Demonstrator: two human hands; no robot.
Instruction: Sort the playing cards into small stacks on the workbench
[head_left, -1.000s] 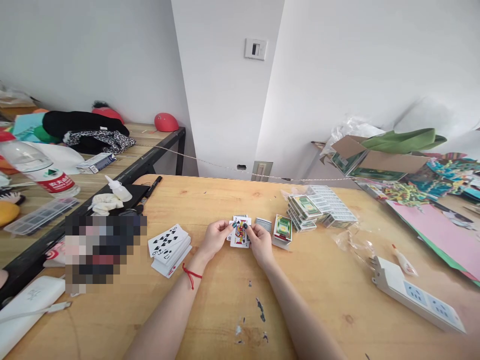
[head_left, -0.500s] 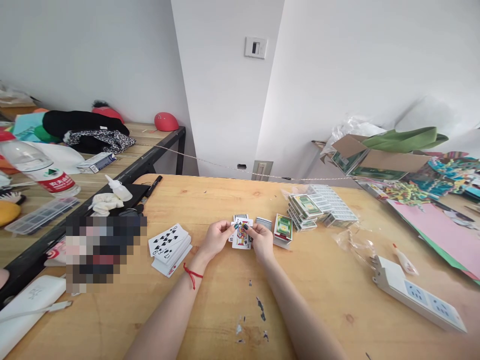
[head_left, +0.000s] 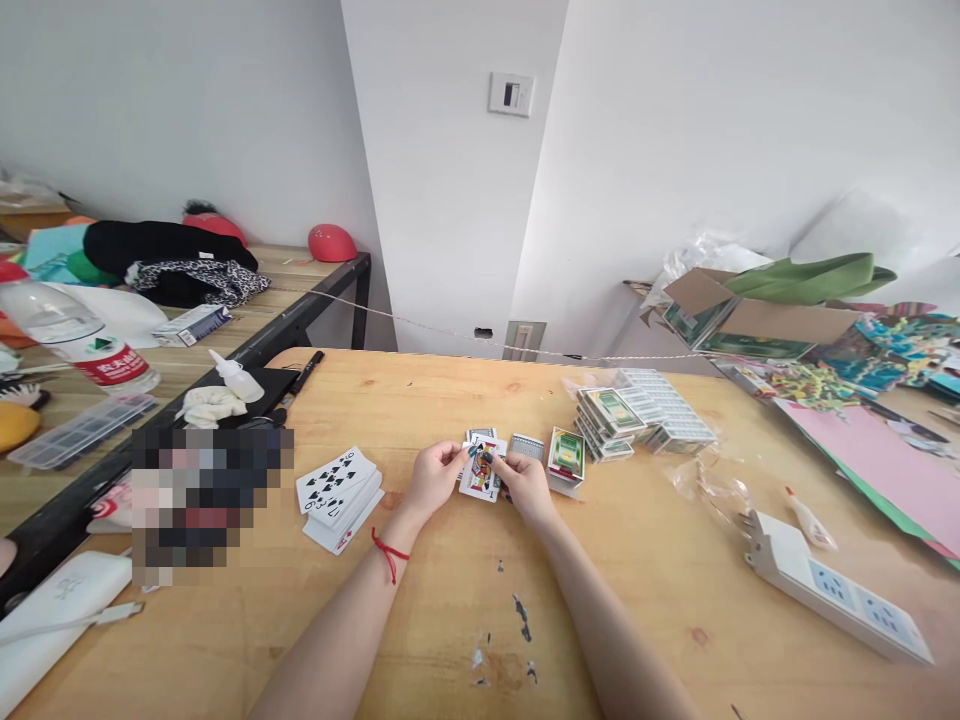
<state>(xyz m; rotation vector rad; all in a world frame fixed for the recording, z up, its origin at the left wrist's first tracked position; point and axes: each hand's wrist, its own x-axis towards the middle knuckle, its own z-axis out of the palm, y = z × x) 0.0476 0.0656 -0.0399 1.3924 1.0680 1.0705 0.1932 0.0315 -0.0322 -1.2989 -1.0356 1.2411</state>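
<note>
A playing card with a jack of spades face [head_left: 481, 474] is pinched between my two hands, tilted a little. My left hand [head_left: 437, 478] grips its left side with thumb and fingers closed. On its right side, the closed thumb and fingers of my right hand [head_left: 526, 484] hold it too; whether more cards lie behind it I cannot tell. Part of a face-down card [head_left: 527, 446] shows beyond my right hand. Left of my hands lies a loose, fanned pile of cards [head_left: 341, 492], face up with spades on top. A green card box [head_left: 566, 455] sits to the right.
Stacked card boxes [head_left: 609, 415] and wrapped packs [head_left: 667, 410] stand at the back right. A power strip [head_left: 836, 590] and a small glue tube [head_left: 810, 520] lie to the right. At left are a water bottle [head_left: 90, 335], a white power bank [head_left: 64, 625] and a squeeze bottle [head_left: 240, 380].
The jack card has tilted slightly and its lower edge has shifted a little to the left. Both hands stay in nearly the same place. The card pile and boxes have not moved.
</note>
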